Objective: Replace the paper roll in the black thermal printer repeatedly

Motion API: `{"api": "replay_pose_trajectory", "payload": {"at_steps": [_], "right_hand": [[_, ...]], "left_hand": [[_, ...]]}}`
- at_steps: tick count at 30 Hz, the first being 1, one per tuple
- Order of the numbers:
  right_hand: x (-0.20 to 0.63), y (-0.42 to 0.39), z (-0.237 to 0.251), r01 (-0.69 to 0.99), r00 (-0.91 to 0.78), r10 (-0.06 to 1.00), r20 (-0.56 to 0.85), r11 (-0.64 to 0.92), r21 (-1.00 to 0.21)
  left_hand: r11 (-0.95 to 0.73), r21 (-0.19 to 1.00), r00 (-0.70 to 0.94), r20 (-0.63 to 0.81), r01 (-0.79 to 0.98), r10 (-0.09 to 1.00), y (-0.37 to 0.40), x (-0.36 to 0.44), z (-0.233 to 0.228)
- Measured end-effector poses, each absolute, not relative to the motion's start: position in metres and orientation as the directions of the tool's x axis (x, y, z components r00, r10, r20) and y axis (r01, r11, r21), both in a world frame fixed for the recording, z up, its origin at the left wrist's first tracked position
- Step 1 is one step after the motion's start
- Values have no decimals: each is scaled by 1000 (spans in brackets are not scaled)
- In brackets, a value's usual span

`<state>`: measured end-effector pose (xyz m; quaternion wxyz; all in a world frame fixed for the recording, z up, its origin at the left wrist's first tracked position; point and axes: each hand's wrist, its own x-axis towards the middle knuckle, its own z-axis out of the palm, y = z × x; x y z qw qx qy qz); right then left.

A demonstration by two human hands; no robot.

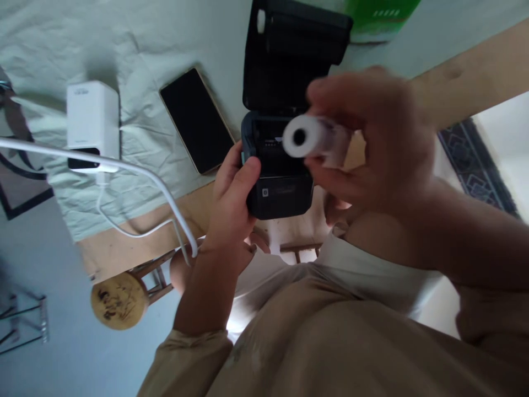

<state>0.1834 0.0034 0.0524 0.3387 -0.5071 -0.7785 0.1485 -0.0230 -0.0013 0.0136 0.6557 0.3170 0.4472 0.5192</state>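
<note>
1. A black-screened smartphone with a gold rim [197,120] lies flat on the pale green cloth [165,44].
2. A white boxy charger [92,118] stands left of it, a white cable [136,168] arcing past.
3. A green cardboard box [382,16] sits at the cloth's far edge.
4. A round wooden stool [119,300] stands on the floor.

A wrinkled pale green cloth [173,38] covers the counter [124,248]; a round wooden stool [119,300] stands on grey floor [61,353], patterned rug [475,165] at right

A pale sheet [173,33] carries 1 phone [197,119], probably a charger [93,118].
</note>
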Motion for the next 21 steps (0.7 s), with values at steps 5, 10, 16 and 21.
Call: {"api": "replay_pose_trajectory", "payload": {"at_steps": [5,10,16,21], "right_hand": [[161,10,46,774,-297,832,468,497,-392],[166,14,43,666,-401,694,598,669,-330],[171,11,40,462,-574,516,636,845,-269],[187,18,44,520,-273,762,587,631,-576]], "left_hand": [[266,865,76,-258,-425,963,-4,-22,15],[213,884,64,-205,-415,977,-3,-22,15],[185,931,173,-135,-315,976,-2,-30,9],[169,951,182,-124,-258,976,-1,-32,2]]}}
